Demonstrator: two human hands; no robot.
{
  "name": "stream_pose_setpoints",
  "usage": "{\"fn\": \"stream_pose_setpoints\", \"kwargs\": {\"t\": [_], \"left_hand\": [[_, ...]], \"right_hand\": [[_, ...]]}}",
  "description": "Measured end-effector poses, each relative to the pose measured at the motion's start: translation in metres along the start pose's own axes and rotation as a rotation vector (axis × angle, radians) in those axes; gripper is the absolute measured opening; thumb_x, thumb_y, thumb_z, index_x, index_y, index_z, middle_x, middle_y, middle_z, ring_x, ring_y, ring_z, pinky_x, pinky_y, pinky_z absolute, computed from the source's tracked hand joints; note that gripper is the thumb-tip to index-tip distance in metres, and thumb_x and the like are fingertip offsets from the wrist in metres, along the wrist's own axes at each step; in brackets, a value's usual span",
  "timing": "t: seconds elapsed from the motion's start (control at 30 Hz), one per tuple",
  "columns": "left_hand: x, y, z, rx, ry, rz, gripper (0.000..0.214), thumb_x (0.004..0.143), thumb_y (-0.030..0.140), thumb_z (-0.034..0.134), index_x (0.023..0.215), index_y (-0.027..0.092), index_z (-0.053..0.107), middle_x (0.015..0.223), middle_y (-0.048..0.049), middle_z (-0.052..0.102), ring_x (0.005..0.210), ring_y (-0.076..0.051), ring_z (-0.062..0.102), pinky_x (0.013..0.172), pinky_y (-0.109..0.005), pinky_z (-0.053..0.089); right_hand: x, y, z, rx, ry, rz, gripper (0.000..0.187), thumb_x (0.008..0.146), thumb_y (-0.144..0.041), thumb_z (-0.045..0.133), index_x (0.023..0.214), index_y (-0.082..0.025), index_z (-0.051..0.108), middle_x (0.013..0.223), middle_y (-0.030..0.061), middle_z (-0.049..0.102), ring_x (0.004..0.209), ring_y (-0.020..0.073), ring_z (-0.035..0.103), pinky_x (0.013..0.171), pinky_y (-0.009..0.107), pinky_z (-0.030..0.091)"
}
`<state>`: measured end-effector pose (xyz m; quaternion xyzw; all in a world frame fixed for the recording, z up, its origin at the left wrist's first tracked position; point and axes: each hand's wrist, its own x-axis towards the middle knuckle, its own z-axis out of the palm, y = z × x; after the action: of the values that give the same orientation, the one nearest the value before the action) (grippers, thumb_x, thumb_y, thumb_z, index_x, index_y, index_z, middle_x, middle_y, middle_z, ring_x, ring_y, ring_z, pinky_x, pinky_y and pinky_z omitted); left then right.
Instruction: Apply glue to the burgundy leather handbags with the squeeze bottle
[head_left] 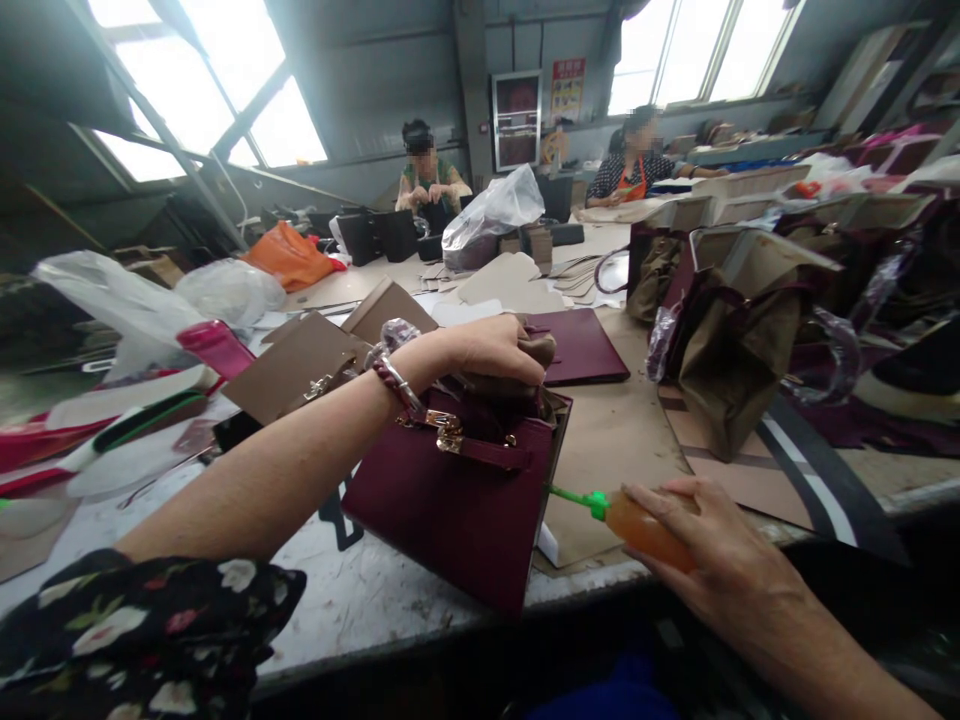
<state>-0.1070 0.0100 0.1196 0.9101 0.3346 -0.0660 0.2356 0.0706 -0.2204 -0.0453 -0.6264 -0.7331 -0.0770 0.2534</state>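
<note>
A maroon handbag [457, 510] with a gold clasp and a short strap leans tilted at the table's front edge. My left hand [499, 350] reaches over its top, fingers closed on the brownish lining bunched at the opening. Plastic-wrapped handle parts show beside my left wrist. In my right hand [712, 535] is a squeeze bottle [630, 522] of amber liquid, its fingers wrapped round the body. The bottle's thin green nozzle [581, 497] points left, its tip at the handbag's right side edge. Whether the tip touches the edge I cannot tell.
Several unfinished handbags [739, 330] with brown linings stand at the right. A flat maroon panel [581, 345] lies behind my left hand. Tan boards [296, 365], plastic bags [124, 310] and an orange bag [289, 255] cover the left. Two people [431, 185] sit across the table.
</note>
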Motion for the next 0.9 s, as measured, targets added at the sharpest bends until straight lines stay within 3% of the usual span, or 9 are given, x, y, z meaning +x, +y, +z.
{"fn": "stream_pose_setpoints", "kwargs": {"t": [0.17, 0.4, 0.6, 0.9], "left_hand": [[-0.004, 0.006, -0.006, 0.048, -0.002, -0.020, 0.027, 0.061, 0.040, 0.056, 0.068, 0.015, 0.060, 0.065, -0.0009, 0.056, 0.058, -0.013, 0.049, 0.052, -0.025, 0.034], [-0.020, 0.023, -0.021, 0.146, 0.125, -0.024, 0.023, 0.063, 0.038, 0.055, 0.060, 0.015, 0.053, 0.056, 0.0017, 0.045, 0.051, -0.010, 0.041, 0.049, -0.025, 0.027], [-0.038, 0.030, -0.001, 0.190, 0.191, 0.027, 0.022, 0.067, 0.038, 0.053, 0.064, 0.016, 0.051, 0.056, 0.0028, 0.045, 0.052, -0.009, 0.037, 0.050, -0.024, 0.024], [-0.056, 0.032, 0.019, 0.307, 0.236, 0.079, 0.021, 0.069, 0.037, 0.052, 0.061, 0.018, 0.047, 0.059, 0.0019, 0.047, 0.055, -0.011, 0.039, 0.055, -0.026, 0.028]], "right_hand": [[-0.014, -0.009, 0.008, 0.089, -0.138, -0.011, 0.044, 0.077, -0.027, 0.061, 0.120, -0.029, 0.052, 0.098, 0.0071, 0.052, 0.088, 0.0195, 0.059, 0.070, 0.028, 0.055], [-0.011, -0.009, -0.002, 0.071, -0.077, 0.049, 0.050, 0.072, -0.028, 0.066, 0.121, -0.030, 0.052, 0.100, 0.0065, 0.051, 0.089, 0.0199, 0.059, 0.072, 0.028, 0.056], [-0.019, -0.008, -0.004, 0.069, -0.053, 0.146, 0.047, 0.077, -0.022, 0.061, 0.122, -0.026, 0.050, 0.102, 0.0079, 0.047, 0.092, 0.0204, 0.056, 0.076, 0.032, 0.054], [-0.025, -0.019, 0.013, 0.069, -0.053, 0.117, 0.050, 0.071, -0.021, 0.069, 0.117, -0.027, 0.051, 0.098, 0.0068, 0.048, 0.087, 0.0209, 0.057, 0.070, 0.032, 0.056]]}}
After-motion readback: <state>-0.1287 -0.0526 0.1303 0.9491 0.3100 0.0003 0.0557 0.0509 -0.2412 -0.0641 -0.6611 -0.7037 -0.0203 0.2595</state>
